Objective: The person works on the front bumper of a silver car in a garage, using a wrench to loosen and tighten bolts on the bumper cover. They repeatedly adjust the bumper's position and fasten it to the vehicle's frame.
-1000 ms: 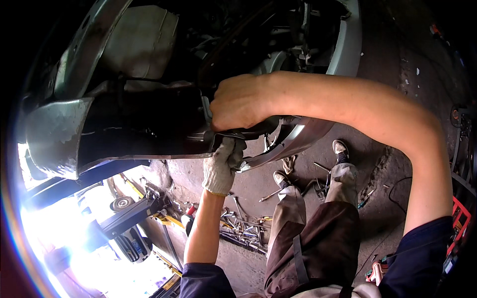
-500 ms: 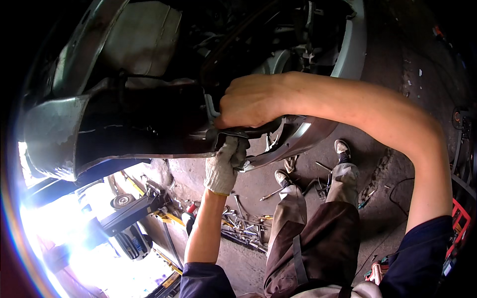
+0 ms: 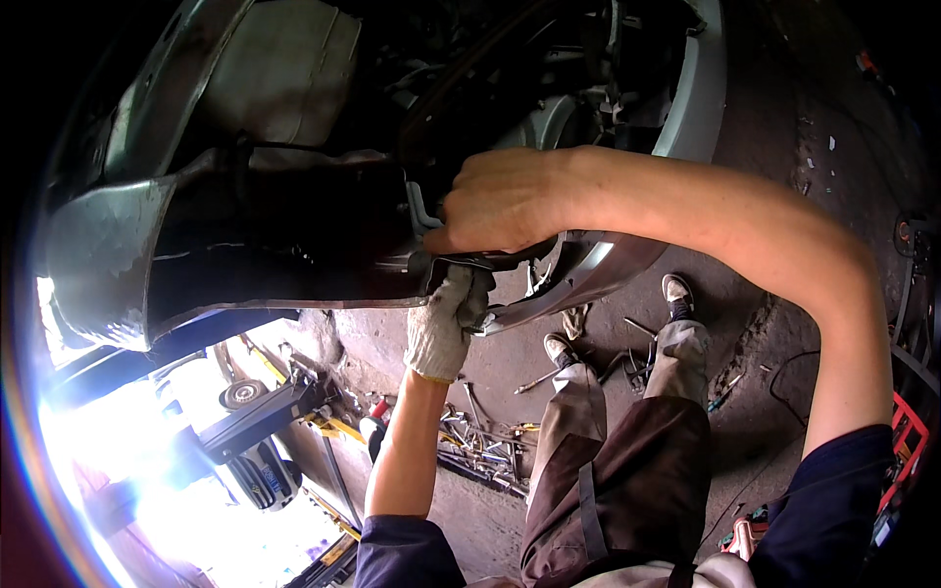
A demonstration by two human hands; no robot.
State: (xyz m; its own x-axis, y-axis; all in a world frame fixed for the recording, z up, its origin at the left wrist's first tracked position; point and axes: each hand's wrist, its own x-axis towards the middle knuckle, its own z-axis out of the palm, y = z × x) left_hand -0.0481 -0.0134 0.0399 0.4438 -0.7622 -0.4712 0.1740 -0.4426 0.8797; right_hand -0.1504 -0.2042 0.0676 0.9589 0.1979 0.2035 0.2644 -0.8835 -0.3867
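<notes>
Fingers of the bare right hand (image 3: 502,201) curl beside the right end of the dark vehicle panel (image 3: 265,245), tips hidden; the gloved left hand (image 3: 441,328) bends beneath that end. Neither grasp is discernible. Steady support from below seems wise.

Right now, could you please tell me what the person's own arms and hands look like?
The left hand wears an off-white knitted glove with a yellowish cuff edge and greyer fingers, perhaps soiled or coated. The right hand is bare, with no watch or band showing. Dark navy sleeves leave both forearms uncovered.
</notes>
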